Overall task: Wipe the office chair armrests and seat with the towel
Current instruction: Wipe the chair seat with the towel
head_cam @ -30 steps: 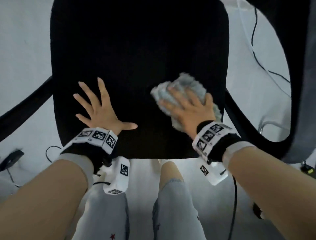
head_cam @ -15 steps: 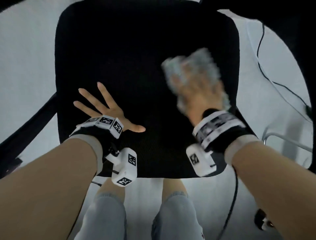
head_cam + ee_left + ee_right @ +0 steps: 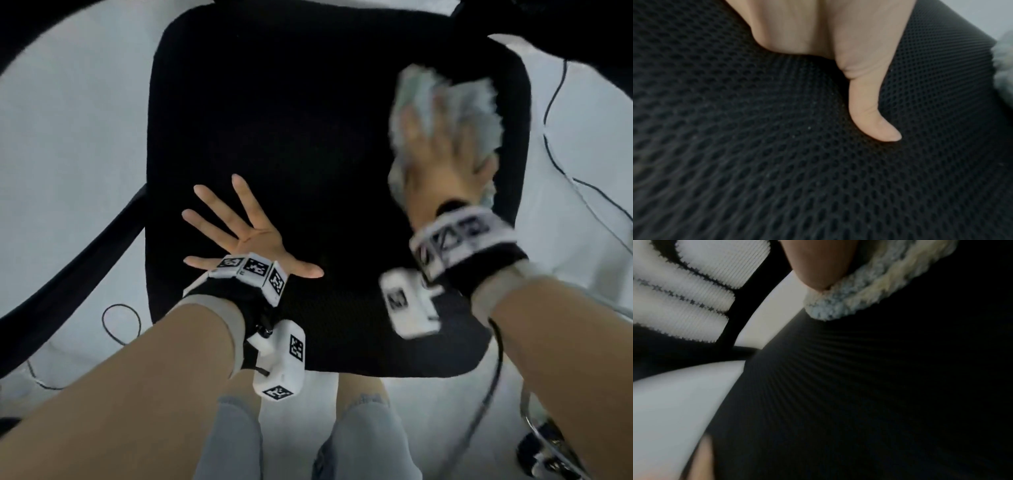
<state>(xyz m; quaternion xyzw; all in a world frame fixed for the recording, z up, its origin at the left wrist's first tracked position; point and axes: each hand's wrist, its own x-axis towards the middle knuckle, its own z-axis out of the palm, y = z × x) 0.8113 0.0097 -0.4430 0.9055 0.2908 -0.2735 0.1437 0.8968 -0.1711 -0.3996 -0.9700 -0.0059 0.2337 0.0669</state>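
Observation:
The black mesh chair seat [image 3: 291,137] fills the middle of the head view. My left hand [image 3: 239,233] lies flat on its front left part with fingers spread; its thumb [image 3: 875,116] rests on the mesh [image 3: 777,162]. My right hand [image 3: 442,161] presses the fluffy pale grey-green towel [image 3: 479,113] flat onto the seat's right rear part, blurred by motion. The towel's edge [image 3: 849,296] shows under the palm in the right wrist view, lying on the seat [image 3: 859,386]. A black armrest [image 3: 78,260] curves along the left side.
The chair's backrest frame [image 3: 565,27] stands at the far right corner. Cables [image 3: 561,154] trail over the pale floor to the right, and a looped cable [image 3: 120,325] lies at the left. My knees [image 3: 363,438] sit just before the seat's front edge. A chrome chair leg [image 3: 548,442] shows lower right.
My right hand has slid the towel away from me, from the seat's front middle toward its rear right. The left hand has stayed flat on the seat.

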